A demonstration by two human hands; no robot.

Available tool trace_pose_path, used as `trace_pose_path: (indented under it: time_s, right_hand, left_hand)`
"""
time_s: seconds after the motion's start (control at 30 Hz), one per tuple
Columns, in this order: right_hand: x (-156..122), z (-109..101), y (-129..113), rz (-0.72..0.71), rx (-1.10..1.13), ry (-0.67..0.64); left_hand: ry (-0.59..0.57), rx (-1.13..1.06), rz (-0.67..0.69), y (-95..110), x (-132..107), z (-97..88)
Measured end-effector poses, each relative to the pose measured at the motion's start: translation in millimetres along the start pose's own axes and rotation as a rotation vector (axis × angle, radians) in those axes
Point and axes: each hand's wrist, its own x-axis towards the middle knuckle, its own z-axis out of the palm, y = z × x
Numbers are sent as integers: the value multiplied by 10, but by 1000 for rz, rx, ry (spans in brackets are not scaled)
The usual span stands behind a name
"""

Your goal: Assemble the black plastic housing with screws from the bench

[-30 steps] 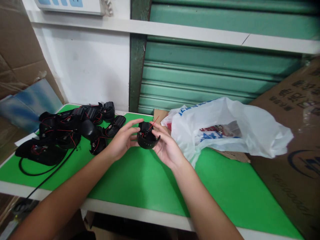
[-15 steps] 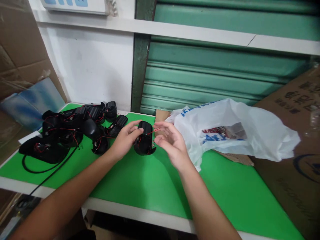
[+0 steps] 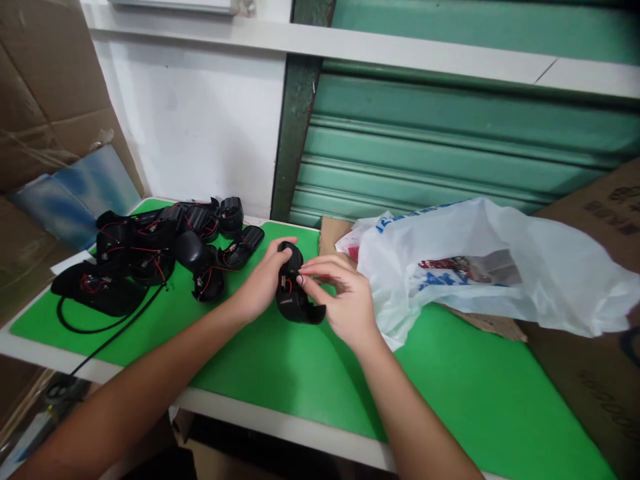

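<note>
A black plastic housing with red wires inside is held over the green table. My left hand grips it from the left side, thumb over its top. From the right, my right hand meets it, with the fingertips pinching at the red wire on its upper face. Both forearms reach in from the bottom of the view.
A pile of several similar black housings with red wires and a black cable lies at the table's left. A white plastic bag rests on cardboard at the right. Cardboard boxes stand at both sides; a green shutter is behind.
The housing has been turned in my left hand and lowered toward the table. My right hand has closed from an open palm to pinch at its wire. The view shifted left.
</note>
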Motion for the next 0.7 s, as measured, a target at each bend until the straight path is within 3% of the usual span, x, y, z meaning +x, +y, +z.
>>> trace_pose_path:
  time_s: [0.2,0.43,0.53,0.7]
  right_hand:
    - [-32,-18,10,-187,-235,-81]
    - [-96,22,57,-373,-580,-118]
    - [-116,52,54,-376,-584,-124]
    - [-119,95,61,-264,-439,-130]
  left_hand:
    - [-166,-23,-72,84,-17,-12]
    - [-112,176,116,35,-30,-27]
    - [-118,142,111,33,-22,-27]
    - [-116,57,89,7,46,-53]
